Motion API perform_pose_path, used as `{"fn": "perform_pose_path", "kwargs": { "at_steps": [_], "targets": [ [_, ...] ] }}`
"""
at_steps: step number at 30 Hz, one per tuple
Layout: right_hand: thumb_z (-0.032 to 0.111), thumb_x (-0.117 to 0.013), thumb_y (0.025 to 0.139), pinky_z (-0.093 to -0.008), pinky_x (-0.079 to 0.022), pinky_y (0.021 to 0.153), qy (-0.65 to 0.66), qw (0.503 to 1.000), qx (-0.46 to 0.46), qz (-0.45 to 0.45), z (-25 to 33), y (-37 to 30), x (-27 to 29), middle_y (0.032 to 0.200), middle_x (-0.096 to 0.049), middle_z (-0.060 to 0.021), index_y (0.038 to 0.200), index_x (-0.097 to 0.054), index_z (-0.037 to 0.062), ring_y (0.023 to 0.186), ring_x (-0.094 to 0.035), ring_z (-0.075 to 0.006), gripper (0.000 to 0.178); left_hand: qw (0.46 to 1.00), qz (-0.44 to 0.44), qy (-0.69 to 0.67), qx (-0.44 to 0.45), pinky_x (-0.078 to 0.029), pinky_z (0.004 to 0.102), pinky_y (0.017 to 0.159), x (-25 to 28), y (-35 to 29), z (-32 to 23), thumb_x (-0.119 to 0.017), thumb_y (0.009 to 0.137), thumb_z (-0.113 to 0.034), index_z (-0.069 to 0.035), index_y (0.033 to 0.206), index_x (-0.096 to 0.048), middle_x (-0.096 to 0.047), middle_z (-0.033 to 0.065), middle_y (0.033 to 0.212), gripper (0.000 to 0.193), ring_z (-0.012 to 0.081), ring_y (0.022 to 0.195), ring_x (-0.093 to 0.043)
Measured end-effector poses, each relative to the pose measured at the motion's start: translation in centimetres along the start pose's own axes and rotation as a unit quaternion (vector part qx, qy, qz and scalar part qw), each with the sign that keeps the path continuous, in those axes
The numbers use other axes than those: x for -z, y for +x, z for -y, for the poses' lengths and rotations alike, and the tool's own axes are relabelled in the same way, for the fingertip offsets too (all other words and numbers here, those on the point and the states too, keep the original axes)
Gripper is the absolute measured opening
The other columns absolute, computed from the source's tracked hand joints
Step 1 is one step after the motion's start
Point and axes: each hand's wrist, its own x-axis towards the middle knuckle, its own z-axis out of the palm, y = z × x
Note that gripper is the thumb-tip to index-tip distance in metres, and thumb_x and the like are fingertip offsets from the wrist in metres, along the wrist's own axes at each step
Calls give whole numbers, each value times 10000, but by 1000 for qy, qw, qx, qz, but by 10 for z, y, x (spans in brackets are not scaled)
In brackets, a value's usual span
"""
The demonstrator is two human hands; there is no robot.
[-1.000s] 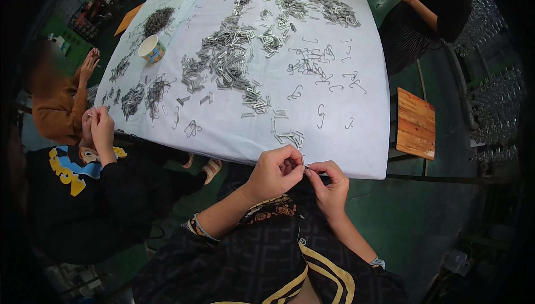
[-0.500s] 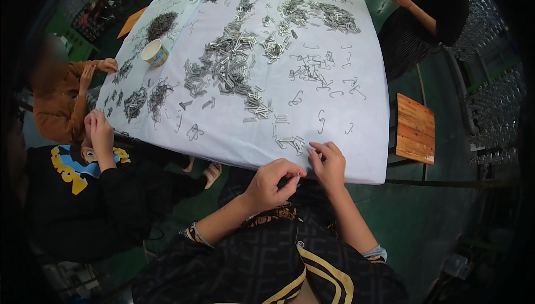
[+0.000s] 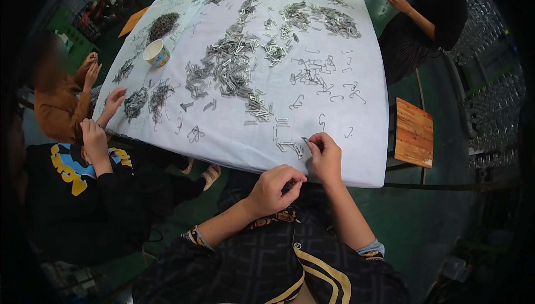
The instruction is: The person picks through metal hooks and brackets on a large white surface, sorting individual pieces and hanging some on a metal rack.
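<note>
My left hand [image 3: 273, 190] is closed in a pinch just off the table's near edge, with a small pale piece barely showing at its fingertips. My right hand [image 3: 326, 158] hovers over the near edge of the white-covered table [image 3: 234, 142]. Its thumb and forefinger are pressed together on a small dark metal piece [image 3: 305, 139]. Just left of those fingers lie a few small silvery metal strips [image 3: 290, 148]. Beyond them are a wire hook [image 3: 321, 120] and a loose spread of bent wire hooks [image 3: 312, 72]. A large heap of the silvery strips [image 3: 231, 64] covers the middle.
A paper cup [image 3: 156, 54] stands at the left, near dark heaps of wire pieces [image 3: 163, 26]. Co-workers' hands are at the left [image 3: 95, 142] and far right [image 3: 398, 3]. A wooden stool [image 3: 413, 133] stands beside the right edge.
My right hand has shifted slightly up and now pinches a small metal piece. My left hand has dipped a little. At left, one co-worker's hand reaches onto the table; another's has drawn back.
</note>
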Motion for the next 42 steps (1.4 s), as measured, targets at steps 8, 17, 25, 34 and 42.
{"fn": "perform_pose_path", "kwargs": {
  "at_steps": [8,17,25,34,42],
  "targets": [
    [65,-691,824,-234,-496,645,262,954,-122,81,31,-40,37,786,-682,-72,927,-675,-55,694,-621,-97,159,999,-14,19,36,-502,306,642,-10,7,4,-620,787,4,8,844,-564,-630,113,790,80,241,687,-628],
    [46,-673,825,-247,-505,710,172,980,-70,66,44,-50,50,811,-702,-87,904,-691,-47,763,-634,-104,124,998,-2,22,62,-455,310,552,-13,12,-1,-624,791,-17,-4,834,-553,-595,107,729,83,240,630,-596],
    [30,-665,815,-275,-481,661,148,988,18,32,47,-52,47,812,-630,-80,843,-652,-27,742,-602,-143,65,991,65,-14,114,-486,266,604,-6,16,0,-635,820,-39,8,855,-566,-636,94,764,90,171,659,-618],
    [2,-654,807,-274,-462,699,124,991,43,26,53,-58,54,813,-608,-90,840,-625,-29,756,-583,-170,54,991,52,64,104,-489,295,653,12,57,34,-654,815,-61,18,841,-657,-663,98,809,83,208,726,-635],
    [-5,-657,809,-271,-462,711,153,987,30,37,52,-70,48,818,-612,-96,843,-618,-33,750,-580,-175,59,938,19,344,-46,-492,367,677,-49,87,81,-671,736,-119,-48,770,-655,-584,97,817,81,276,793,-576]
  ]
}}
